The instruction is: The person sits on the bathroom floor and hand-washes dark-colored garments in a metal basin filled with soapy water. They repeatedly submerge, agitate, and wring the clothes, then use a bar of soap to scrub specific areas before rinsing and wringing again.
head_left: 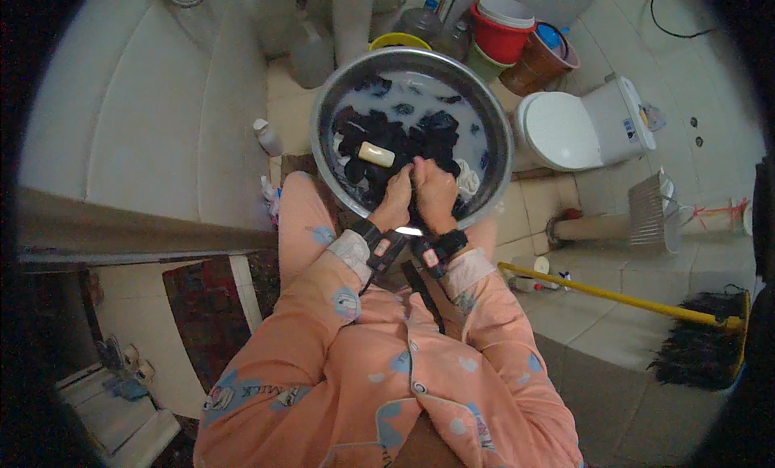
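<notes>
A wide metal basin (pixel 504 126) holds cloudy water and dark wet cloth (pixel 436 129). My left hand (pixel 396 195) and my right hand (pixel 435 186) are side by side at the near part of the basin, closed on the dark cloth between them. Their fingertips are partly hidden by the cloth and by each other. A cream bar of soap (pixel 376 154) lies on the cloth, just beyond my left hand. To the right of my right hand, a bunched white cloth (pixel 468 177) sits against the basin's inner side.
A white toilet (pixel 560 132) stands right of the basin. Behind are a red bucket (pixel 501 35), a yellow tub (pixel 399 39) and a brown bucket (pixel 533 62). A white bottle (pixel 266 136) stands at left. A yellow-handled mop or broom (pixel 611 295) leans across the right side.
</notes>
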